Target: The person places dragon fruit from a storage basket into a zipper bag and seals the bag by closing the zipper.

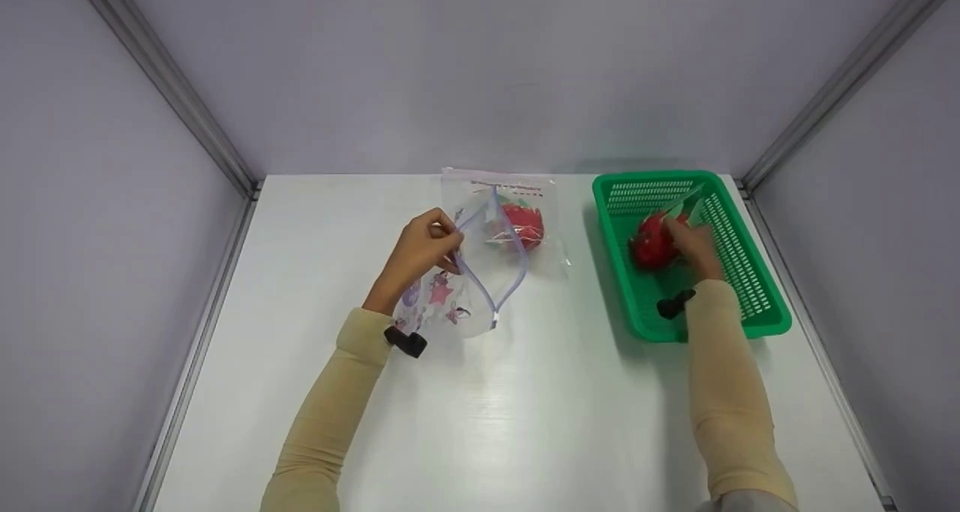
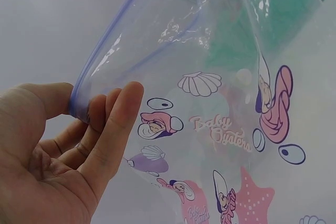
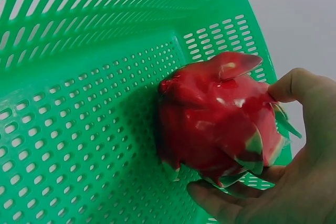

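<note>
My left hand point(image 1: 429, 244) pinches the purple zip edge of a clear plastic zip bag point(image 1: 480, 294), whose mouth gapes wide. Pink stars, shells and "Baby Oysters" lettering are printed on that bag point(image 2: 210, 108). Inside the green basket point(image 1: 616, 272), my right hand point(image 1: 696, 248) grips a red dragon fruit point(image 1: 654, 242) with green-tipped scales. In the right wrist view, thumb and fingers hold the dragon fruit point(image 3: 215, 119) from one side, over the perforated basket floor point(image 3: 79, 140).
Behind the gaping bag lies another clear zip bag point(image 1: 556, 235) with a red fruit point(image 1: 525, 226) inside. The white table point(image 1: 480, 422) is bounded by pale walls point(image 1: 480, 70) at the back and both sides.
</note>
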The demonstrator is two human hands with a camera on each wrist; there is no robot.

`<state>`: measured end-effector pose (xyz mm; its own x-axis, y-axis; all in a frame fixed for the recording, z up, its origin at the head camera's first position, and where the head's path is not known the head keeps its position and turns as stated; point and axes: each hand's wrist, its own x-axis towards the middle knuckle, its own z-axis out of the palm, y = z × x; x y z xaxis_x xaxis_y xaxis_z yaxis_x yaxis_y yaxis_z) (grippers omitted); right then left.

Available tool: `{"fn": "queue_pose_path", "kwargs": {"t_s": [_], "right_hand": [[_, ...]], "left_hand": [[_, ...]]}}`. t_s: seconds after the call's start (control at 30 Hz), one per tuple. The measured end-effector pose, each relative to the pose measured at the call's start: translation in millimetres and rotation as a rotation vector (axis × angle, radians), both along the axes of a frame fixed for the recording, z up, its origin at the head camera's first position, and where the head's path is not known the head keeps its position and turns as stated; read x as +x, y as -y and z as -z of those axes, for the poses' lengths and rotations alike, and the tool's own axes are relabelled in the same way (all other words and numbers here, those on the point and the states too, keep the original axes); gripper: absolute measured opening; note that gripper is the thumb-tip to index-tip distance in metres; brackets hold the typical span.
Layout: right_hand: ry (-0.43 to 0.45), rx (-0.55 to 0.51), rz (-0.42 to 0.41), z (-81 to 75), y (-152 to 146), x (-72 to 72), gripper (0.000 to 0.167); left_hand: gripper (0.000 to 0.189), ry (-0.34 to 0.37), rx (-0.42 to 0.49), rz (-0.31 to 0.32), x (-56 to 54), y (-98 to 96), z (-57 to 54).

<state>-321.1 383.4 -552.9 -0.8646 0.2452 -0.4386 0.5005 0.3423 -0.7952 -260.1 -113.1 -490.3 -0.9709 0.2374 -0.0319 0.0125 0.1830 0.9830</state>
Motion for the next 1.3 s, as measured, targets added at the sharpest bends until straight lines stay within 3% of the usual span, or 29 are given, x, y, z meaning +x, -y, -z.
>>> {"fn": "queue_pose_path", "kwargs": {"t_s": [0.33,0.6,0.77,1.03,1.3], "right_hand": [[0.079,-0.047,0.003,-4.5,1.1,3.4,0.118],[0.051,-0.108,0.063,-0.7,1.7,4.2,0.119],[0.072,-0.109,0.044,0.3,-2.3,4.0,0.134],[0.049,-0.042,-0.016,2.1,-1.7,2.5,0.102],[0.124,-0.063,-0.071,-2.2,0.1,6.7,0.138]], "left_hand": [[0.007,-0.002,0.006,-0.001,0.0,0.1,0.1],[0.009,0.0,-0.007,-0.009,-0.7,-0.7,0.2],[0.009,0.002,-0.017,-0.019,-1.1,-0.8,0.0],[0.009,0.0,-0.01,-0.011,0.0,-1.1,-1.3],[0.009,-0.013,0.003,-0.002,1.9,-2.0,-2.1]]}}
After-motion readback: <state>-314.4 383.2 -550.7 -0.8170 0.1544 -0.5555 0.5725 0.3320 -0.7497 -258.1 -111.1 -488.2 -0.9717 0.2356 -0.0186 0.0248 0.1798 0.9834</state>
